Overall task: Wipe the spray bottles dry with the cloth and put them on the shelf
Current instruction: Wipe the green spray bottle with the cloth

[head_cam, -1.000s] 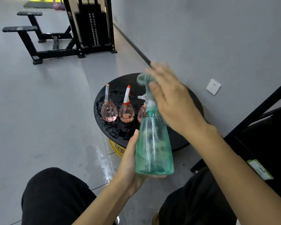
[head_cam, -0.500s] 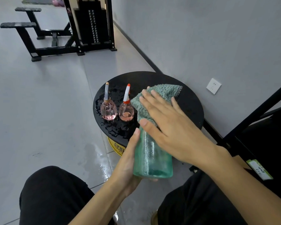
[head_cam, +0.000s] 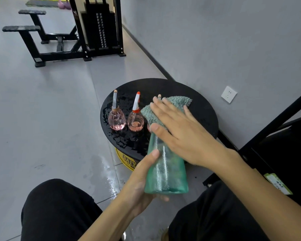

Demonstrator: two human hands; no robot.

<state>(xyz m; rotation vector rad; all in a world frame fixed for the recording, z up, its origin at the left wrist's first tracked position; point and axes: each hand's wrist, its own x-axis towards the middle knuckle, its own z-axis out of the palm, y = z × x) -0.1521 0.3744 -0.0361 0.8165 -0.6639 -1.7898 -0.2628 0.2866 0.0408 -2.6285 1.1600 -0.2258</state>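
Green see-through plastic: the green bottle is held in the air, tilted a little, over the person's knees & just in front of a round black table. Droplets cover its wall; can't tell if there's liquid inside. The left hand grips it low down, thumb up the side & fingers curled under the base. The right hand lies flat w/ fingers straight, pressing a green cloth over the bottle's top, so the spray head is hidden.

On the tabletop, wet w/ drops, 2 small clear bottles stand side by side, each round-bellied w/ pink liquid in the lower part. The left pink bottle has a grey nozzle w/ a tan tip. The middle pink bottle has a white nozzle w/ an orange tip & collar. A 3rd pink bottle is mostly hidden by the cloth & right hand; only its nozzle tip & a sliver of body show.

The table sits on a yellow base w/ black lettering: "SAIY" readable, the rest cut off. A wet patch shines on the grey tiles beside it. At right, a black shelf stands against the grey wall, w/ a green label too small to read. A white socket is on the wall. In the bkgd stands a black gym machine w/ a weight stack.
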